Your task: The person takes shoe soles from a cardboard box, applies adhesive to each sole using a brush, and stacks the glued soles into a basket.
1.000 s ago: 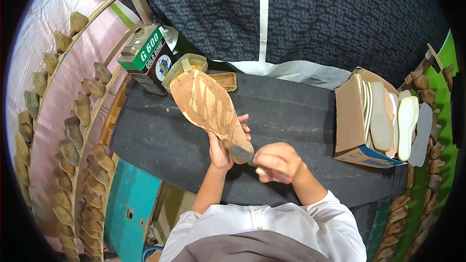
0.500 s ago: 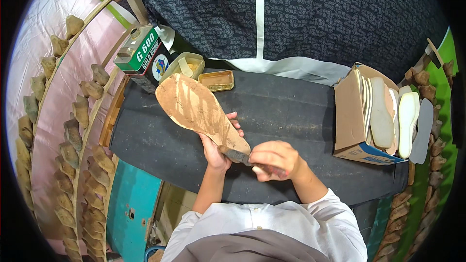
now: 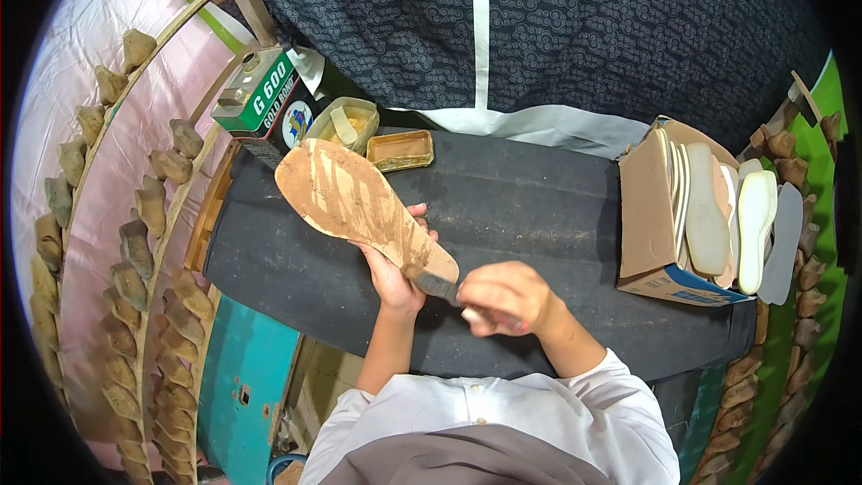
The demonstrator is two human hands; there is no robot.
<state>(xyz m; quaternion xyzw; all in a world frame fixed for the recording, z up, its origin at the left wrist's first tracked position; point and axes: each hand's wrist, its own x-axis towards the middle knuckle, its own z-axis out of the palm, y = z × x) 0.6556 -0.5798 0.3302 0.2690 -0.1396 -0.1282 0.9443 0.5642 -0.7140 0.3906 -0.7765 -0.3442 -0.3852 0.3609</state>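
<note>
A tan shoe sole with streaky brown smears on its upper face is held tilted above the table. My left hand grips it from beneath near its narrow end, with fingertips showing past the far edge. In my right hand is a brush with a dark, flat shaft; the handle is mostly hidden by my fingers. Its brown tip touches the sole's face near the narrow end. Beyond the sole's broad end stand a small rectangular tin with amber residue and a plastic tub holding yellowish paste and a pale spatula.
A green and black metal can stands at the back left. On the right, a cardboard box holds several soles. Racks of wooden shoe lasts flank the black-covered table. A dark patterned cloth hangs behind.
The sole has shifted slightly left and toward me with my left hand. The brush tip has moved a little along the narrow end, and my right hand has moved slightly left.
</note>
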